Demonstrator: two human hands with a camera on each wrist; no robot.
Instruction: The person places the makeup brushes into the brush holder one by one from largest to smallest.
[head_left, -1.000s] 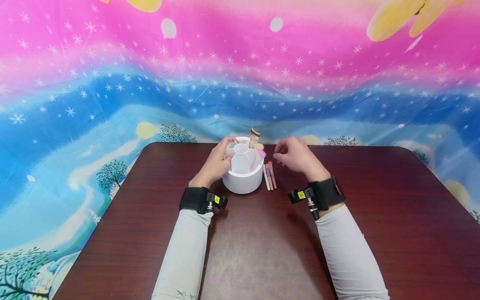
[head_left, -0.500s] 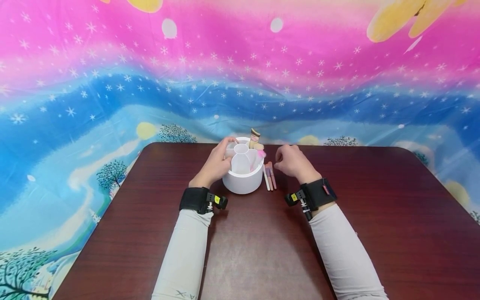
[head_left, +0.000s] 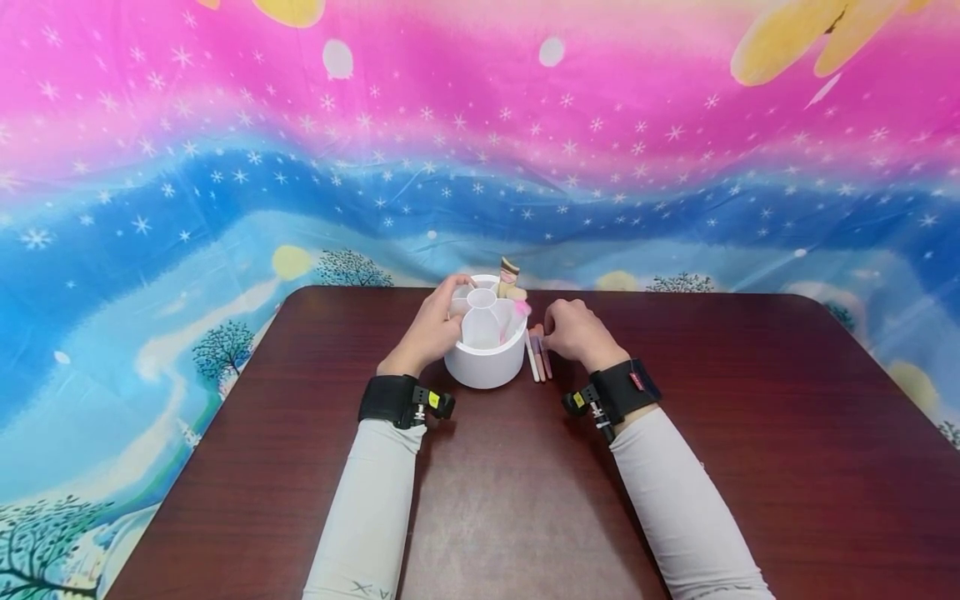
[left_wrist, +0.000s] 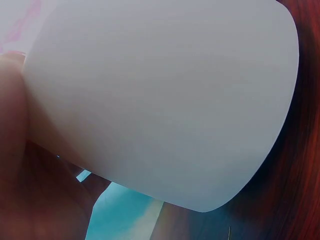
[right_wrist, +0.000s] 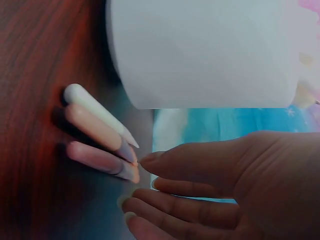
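Note:
My left hand grips the left side of a round white divided organizer, thumb over its near rim. In the left wrist view the organizer's wall takes up most of the picture. Three short makeup brushes lie side by side on the table just right of it: a white one, a peach one and a pink one. My right hand is beside them, thumb and fingers parted around nothing, the thumb tip right at the bristle ends in the right wrist view.
At the organizer's back right stand a tan item with a dark band and a pink fluffy tip. The dark red wooden table ends not far behind it, against a printed cloth backdrop.
My right hand has come down and slightly left, close to the brushes. The left hand and the organizer have stayed in place.

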